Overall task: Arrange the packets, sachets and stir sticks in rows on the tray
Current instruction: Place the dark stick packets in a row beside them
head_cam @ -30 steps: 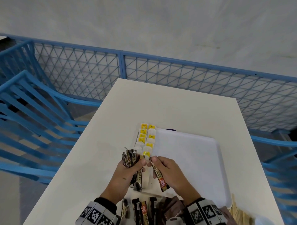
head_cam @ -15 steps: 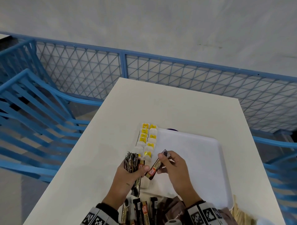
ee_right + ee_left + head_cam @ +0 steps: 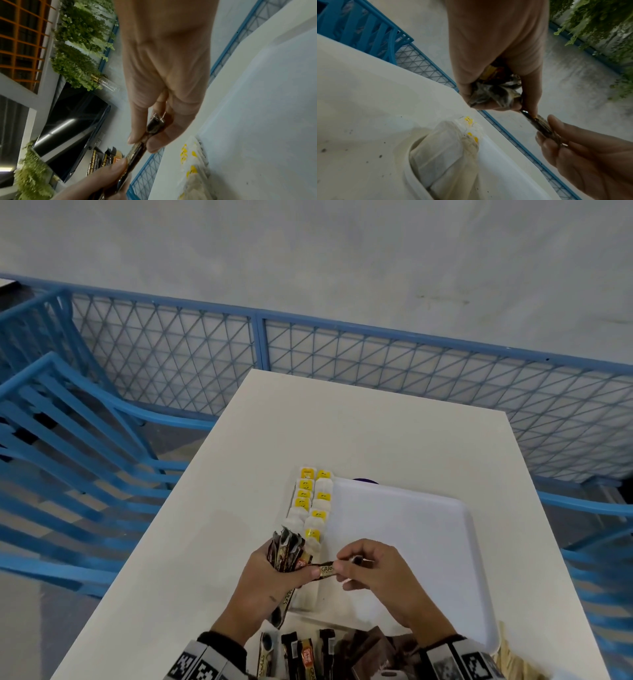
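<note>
My left hand [image 3: 274, 580] grips a bundle of dark coffee sachets [image 3: 286, 549] upright over the tray's near left corner; the bundle [image 3: 494, 93] shows in the left wrist view too. My right hand [image 3: 373, 577] pinches one dark sachet [image 3: 327, 570] lying crosswise, its left end under my left thumb. The same sachet [image 3: 139, 152] runs between both hands in the right wrist view. On the white tray [image 3: 411, 529], two rows of white tea bags with yellow tags [image 3: 313, 501] line the left edge.
More dark sachets and packets [image 3: 308, 655] lie at the table's near edge, with wooden stir sticks [image 3: 513, 655] at the near right. The tray sits on a white table [image 3: 342, 422]. A blue mesh fence [image 3: 376, 364] and blue chairs [image 3: 68, 457] surround it.
My right hand swung its sachet from hanging downward to lying crosswise and brought its end against my left thumb. The left hand kept its bundle nearly still.
</note>
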Demonstrator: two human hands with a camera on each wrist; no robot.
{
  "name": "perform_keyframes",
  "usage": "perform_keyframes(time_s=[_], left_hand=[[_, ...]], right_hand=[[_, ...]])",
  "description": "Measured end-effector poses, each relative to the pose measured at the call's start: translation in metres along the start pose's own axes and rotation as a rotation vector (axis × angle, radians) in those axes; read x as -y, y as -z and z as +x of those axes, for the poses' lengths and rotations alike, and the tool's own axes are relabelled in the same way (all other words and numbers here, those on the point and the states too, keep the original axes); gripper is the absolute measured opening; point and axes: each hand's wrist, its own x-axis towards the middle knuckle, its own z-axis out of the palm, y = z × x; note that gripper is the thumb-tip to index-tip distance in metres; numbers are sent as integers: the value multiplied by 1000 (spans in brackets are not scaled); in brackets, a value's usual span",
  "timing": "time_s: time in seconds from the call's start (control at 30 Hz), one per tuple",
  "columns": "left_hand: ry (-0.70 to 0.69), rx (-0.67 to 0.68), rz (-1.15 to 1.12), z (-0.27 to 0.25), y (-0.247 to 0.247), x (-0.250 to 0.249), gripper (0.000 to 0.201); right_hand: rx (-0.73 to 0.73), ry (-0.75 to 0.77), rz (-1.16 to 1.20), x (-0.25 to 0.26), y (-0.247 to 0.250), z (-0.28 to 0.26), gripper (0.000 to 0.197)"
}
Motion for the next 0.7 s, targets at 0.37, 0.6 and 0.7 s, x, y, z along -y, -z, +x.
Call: perform_keyframes(time_s=[0.37,0.6,0.7], left_hand=[[-37,84,92,11,-3,-14,28],[12,70,-47,24,1,-14,28],[53,75,-168,26,2,-14,29]], right_hand=[[71,-19,-101,5,6,5,11],[60,-73,98,9,16,17,12],[-9,-53,-27,8,21,26,12]])
